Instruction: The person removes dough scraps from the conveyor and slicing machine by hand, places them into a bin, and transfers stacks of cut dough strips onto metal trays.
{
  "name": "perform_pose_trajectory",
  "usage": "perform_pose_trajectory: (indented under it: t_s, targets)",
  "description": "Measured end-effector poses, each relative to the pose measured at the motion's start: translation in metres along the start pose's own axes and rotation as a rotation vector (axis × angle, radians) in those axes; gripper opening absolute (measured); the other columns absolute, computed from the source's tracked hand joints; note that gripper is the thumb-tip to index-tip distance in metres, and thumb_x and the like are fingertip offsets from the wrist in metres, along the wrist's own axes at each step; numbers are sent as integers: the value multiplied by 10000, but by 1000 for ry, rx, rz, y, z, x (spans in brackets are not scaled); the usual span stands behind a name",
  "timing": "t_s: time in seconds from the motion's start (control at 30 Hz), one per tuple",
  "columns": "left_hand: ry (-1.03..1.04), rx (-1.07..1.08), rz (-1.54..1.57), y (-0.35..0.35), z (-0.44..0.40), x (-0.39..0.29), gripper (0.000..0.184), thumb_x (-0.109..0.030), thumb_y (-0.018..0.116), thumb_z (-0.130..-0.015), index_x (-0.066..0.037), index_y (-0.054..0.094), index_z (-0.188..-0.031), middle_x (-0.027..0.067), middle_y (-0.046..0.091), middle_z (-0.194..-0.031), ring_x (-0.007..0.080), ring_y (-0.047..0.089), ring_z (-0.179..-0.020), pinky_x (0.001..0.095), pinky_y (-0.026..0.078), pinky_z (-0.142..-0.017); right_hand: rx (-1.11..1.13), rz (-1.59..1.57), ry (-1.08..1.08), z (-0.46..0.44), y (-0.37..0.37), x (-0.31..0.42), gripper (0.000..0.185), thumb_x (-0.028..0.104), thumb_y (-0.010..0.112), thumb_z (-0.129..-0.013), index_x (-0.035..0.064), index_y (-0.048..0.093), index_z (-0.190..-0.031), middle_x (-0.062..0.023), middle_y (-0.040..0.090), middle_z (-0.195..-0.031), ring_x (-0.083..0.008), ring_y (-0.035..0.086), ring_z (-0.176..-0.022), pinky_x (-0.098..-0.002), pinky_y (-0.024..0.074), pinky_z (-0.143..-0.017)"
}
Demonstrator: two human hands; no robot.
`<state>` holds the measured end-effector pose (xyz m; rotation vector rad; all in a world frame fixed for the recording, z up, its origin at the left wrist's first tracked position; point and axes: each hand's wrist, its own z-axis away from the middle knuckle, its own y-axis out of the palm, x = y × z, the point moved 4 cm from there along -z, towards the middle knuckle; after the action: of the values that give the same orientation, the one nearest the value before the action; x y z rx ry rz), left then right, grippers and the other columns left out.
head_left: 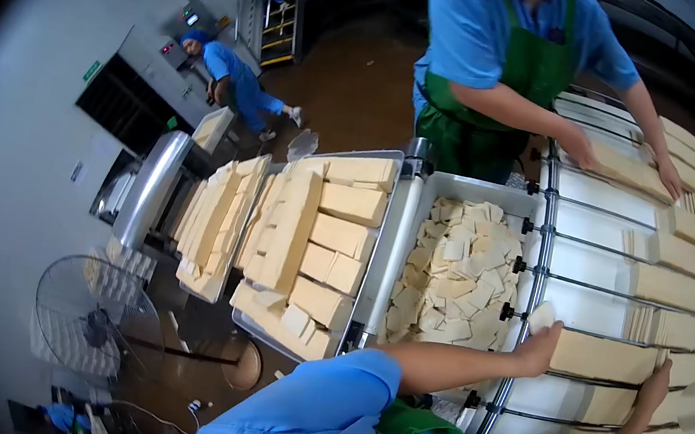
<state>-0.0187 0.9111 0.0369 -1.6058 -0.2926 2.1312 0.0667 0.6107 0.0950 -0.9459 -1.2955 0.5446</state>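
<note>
Pressed between the left hand (538, 349) and the right hand (653, 388), whose fingers close on its opposite ends, a long, pale-yellow stack of thin slices (602, 357) lies in a straight-edged row on the smooth white tabletop (573, 297) between slim metal rods (588, 287). Beside the tabletop, a rectangular bin (471, 182) holds flat, jumbled, angular pieces (457, 274).

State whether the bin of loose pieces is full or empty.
Not empty: loose pale pieces spread across nearly all of the bin. Whether they reach its rim, I cannot tell.
</note>
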Motion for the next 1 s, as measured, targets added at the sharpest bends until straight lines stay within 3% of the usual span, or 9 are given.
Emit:
perform_pose_trajectory:
  t_s: [0.1,0.2,0.3,0.5,0.57,0.63,0.8,0.93,1.0]
  targets:
    - [173,-33,107,13,-9,-6,541,-31,489,-830,46,247,-1307,346,441,-1202,466,441,-1150,457,370,-974,-408,-156,5,-4,-9,14,285,57,446,-920,-50,523,-1173,-240,594,-1115,-343,591,-999,-376,482,-850]
    - [260,-213,194,50,-31,6,637,-26,497,-813,38,207,-1376,346,397,-1280,450,418,-1192,447,346,-1012,-926,-227,-366,4,-10,24,345,146,577,-913,-85,514,-1161,-263,605,-1040,-320,625,-885,-360,514,-764]
    - [-52,-314,349,18,-11,-7,563,-4,491,-785,34,310,-1317,314,519,-1154,439,508,-1084,441,406,-942,-787,-482,-384,41,2,86,284,152,566,-931,-88,520,-1075,-157,571,-937,-216,558,-834,-300,473,-738]
    - [74,-745,586,-105,90,8,387,-16,482,-791,11,394,-1166,201,588,-977,300,597,-880,360,480,-742,-211,-931,-496,130,54,212,222,101,520,-943,-60,506,-1095,-111,598,-969,-151,556,-887,-269,449,-796]
    - [33,-780,729,-142,121,36,471,-35,524,-803,15,360,-1243,192,533,-1114,275,549,-1001,350,456,-833,73,-987,-541,143,92,256,271,93,540,-921,-54,498,-1145,-135,586,-1045,-180,550,-951,-292,436,-847]
    - [65,-928,206,-178,164,54,617,-61,577,-808,38,274,-1336,230,402,-1274,312,437,-1157,368,374,-968,116,-410,-630,165,128,308,360,111,581,-886,-26,486,-1205,-166,558,-1159,-235,540,-1037,-335,428,-896]
    - [-283,-1310,-227,-285,308,137,843,-262,688,-802,115,185,-1363,285,302,-1341,399,291,-1260,466,239,-1059,362,-177,-1052,243,214,385,409,158,633,-806,16,535,-1176,-192,503,-1240,-352,435,-1182,-434,333,-1008]
    - [-836,-1283,76,-308,409,245,1072,-412,762,-722,134,112,-1377,418,214,-1309,475,276,-1227,480,237,-1063,511,-156,-1113,303,290,456,415,200,643,-791,12,555,-1150,-200,507,-1233,-353,424,-1171,-432,315,-1020]
    - [-787,-1246,105,-315,411,250,1072,-394,764,-722,137,100,-1375,407,227,-1286,474,285,-1202,473,249,-1051,524,-71,-1113,332,328,498,497,279,623,-809,33,526,-1229,-208,471,-1281,-366,386,-1210,-433,314,-1026]
